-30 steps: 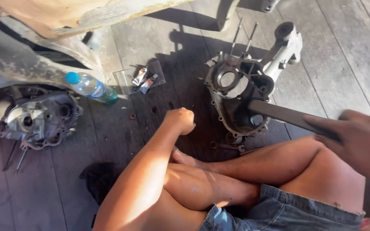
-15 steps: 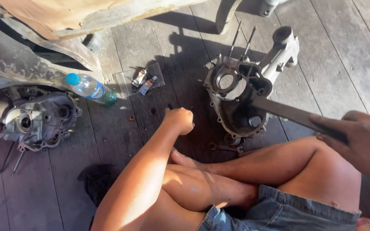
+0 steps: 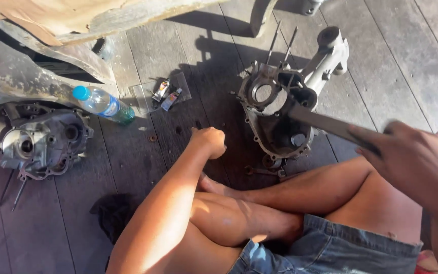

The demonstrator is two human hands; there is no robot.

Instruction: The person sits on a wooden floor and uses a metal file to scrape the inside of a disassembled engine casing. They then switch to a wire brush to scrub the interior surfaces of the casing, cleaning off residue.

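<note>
My right hand (image 3: 416, 162) is clenched around a long flat dark metal bar (image 3: 330, 126) whose far tip rests inside the grey cast-metal engine case half (image 3: 280, 109) lying on the weathered wooden plank floor (image 3: 406, 61), just past my crossed legs. If the bar slips off the casting edge, I judge it could skid across the case or gouge the bearing seat. My left hand (image 3: 210, 142) is curled into a loose fist, knuckles down on the floor beside the case, arm stretched forward, holding nothing I can see.
</note>
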